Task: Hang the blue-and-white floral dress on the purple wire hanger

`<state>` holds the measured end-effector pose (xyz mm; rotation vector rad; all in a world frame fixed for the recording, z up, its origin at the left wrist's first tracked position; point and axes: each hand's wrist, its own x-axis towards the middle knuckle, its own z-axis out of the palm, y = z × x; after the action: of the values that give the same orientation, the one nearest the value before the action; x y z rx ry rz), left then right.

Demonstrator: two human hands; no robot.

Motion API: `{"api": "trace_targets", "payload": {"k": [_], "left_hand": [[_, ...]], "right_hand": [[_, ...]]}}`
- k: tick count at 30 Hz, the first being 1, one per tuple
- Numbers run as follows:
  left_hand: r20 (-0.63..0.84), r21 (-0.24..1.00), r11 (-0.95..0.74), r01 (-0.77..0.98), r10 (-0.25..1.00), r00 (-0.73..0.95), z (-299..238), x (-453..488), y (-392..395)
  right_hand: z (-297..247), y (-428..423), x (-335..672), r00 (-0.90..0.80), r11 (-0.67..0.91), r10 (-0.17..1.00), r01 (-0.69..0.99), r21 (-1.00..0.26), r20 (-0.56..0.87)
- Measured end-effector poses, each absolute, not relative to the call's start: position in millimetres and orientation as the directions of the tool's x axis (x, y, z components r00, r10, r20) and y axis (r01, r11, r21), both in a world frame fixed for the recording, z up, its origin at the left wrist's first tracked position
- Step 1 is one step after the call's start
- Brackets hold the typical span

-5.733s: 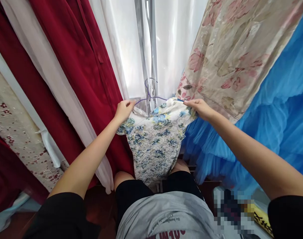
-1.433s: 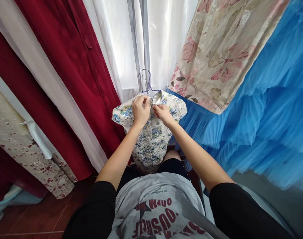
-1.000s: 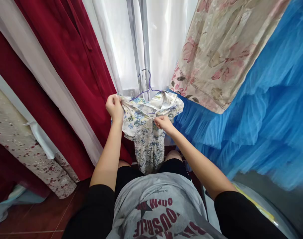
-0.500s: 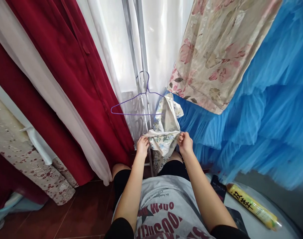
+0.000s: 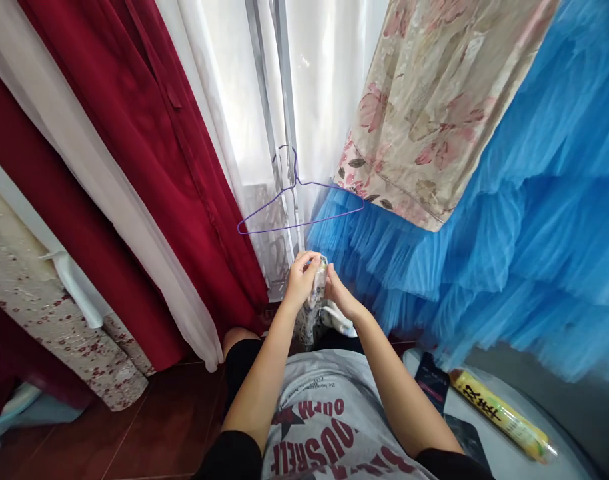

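Between my hands hangs a floral garment (image 5: 309, 313), pale with small blue and yellow print, gathered into a narrow bunch. My left hand (image 5: 303, 277) grips its upper end, thumb and fingers pressed together. My right hand (image 5: 338, 291) is close against the other side of the same cloth; its fingertips meet the fabric near the top, and part of its fingers is hidden. A purple wire hanger (image 5: 302, 223) hangs bare on the metal stand (image 5: 284, 100) just above and beyond both hands.
Red curtains (image 5: 149, 200) and white drapes hang at left. On the right hang a beige floral cloth (image 5: 429, 113) and blue ruffled tulle (image 5: 524, 233). A round table (image 5: 464, 400) at lower right holds a yellow package (image 5: 504, 417) and a dark phone-like box (image 5: 432, 380).
The floral garment has come off the purple hanger, which has swung to the right. My hands have drawn together, and the spread cloth is now bunched between them.
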<state>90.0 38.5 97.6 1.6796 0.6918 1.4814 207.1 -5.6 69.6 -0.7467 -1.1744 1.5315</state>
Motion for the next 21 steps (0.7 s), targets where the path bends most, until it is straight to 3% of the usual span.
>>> {"api": "trace_targets", "payload": {"k": [2, 4, 6, 9, 14, 17, 21], "left_hand": [[0.503, 0.863, -0.500, -0.079, 0.832, 0.233, 98.3, 76.4, 38.7], [0.344, 0.939, -0.323, -0.122, 0.850, 0.399, 93.8, 61.5, 34.4], [0.168, 0.986, -0.136, -0.099, 0.791, 0.588, 84.6, 46.4, 25.6], [0.032, 0.978, -0.169, 0.122, 0.699, 0.714, 68.9, 22.3, 13.9], [0.088, 0.698, -0.489, 0.524, 0.784, 0.614, 60.5, -30.1, 31.0], [0.182, 0.558, -0.524, 0.643, 0.834, 0.521, 66.6, -66.9, 56.4], [0.284, 0.499, -0.518, 0.694, 0.855, 0.434, 92.7, -107.4, 92.3]], "right_hand": [[77.5, -17.6, 202.7, -0.358, -0.060, 0.928, -0.420, -0.905, 0.105], [88.0, -25.7, 203.0, -0.363, -0.067, 0.923, -0.471, -0.879, 0.125], [99.9, -28.3, 207.3, -0.338, -0.068, 0.933, -0.504, -0.861, 0.124], [116.5, -24.9, 219.8, -0.261, -0.047, 0.962, -0.458, -0.888, 0.084], [138.4, -12.1, 252.0, -0.322, 0.190, 0.931, 0.020, -0.982, 0.173], [151.9, 4.2, 272.0, -0.320, 0.387, 0.904, 0.340, -0.857, 0.281], [166.1, 43.6, 285.8, -0.243, 0.507, 0.857, 0.557, -0.658, 0.455]]}}
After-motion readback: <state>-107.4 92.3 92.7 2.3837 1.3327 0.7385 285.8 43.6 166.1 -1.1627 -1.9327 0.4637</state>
